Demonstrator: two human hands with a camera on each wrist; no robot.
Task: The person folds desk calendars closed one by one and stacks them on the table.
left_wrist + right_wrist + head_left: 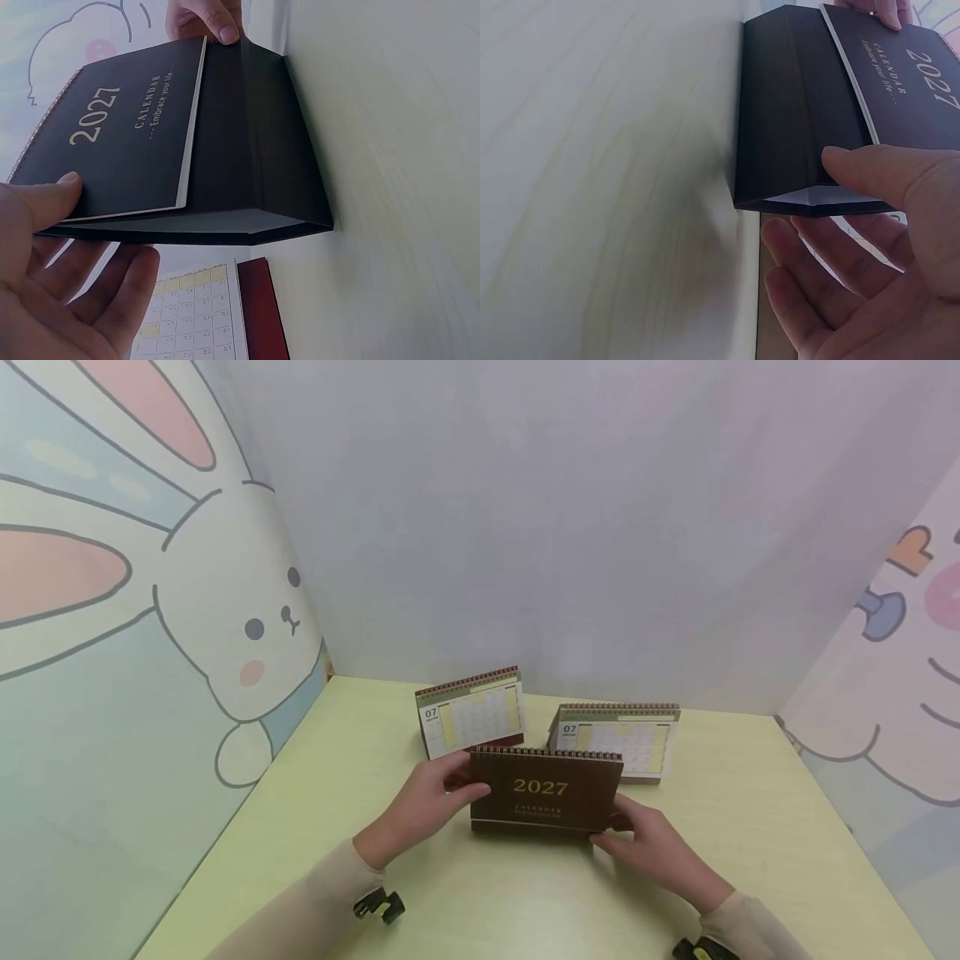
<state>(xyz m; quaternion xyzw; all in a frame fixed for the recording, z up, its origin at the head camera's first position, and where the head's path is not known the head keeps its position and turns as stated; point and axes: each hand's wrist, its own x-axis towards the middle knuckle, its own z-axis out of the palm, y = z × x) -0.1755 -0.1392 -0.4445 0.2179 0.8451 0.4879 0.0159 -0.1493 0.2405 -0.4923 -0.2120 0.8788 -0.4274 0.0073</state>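
A dark brown desk calendar (542,806) with "2027" in gold and a spiral binding along its top stands on the table between both hands. My left hand (426,797) holds its left side, thumb on the front cover and fingers round the edge behind. Near the lower right corner my right hand (651,845) grips it, the thumb (870,165) on the front of the base and the other fingers behind. In the left wrist view the folded base of the calendar (274,142) shows its hollow end.
Behind stand two more desk calendars showing month pages marked 07: one at the left (480,714), tilted, and one at the right (618,739), partly hidden by the dark one. A pale yellow table (750,793) meets a plain back wall, with cartoon-printed side walls.
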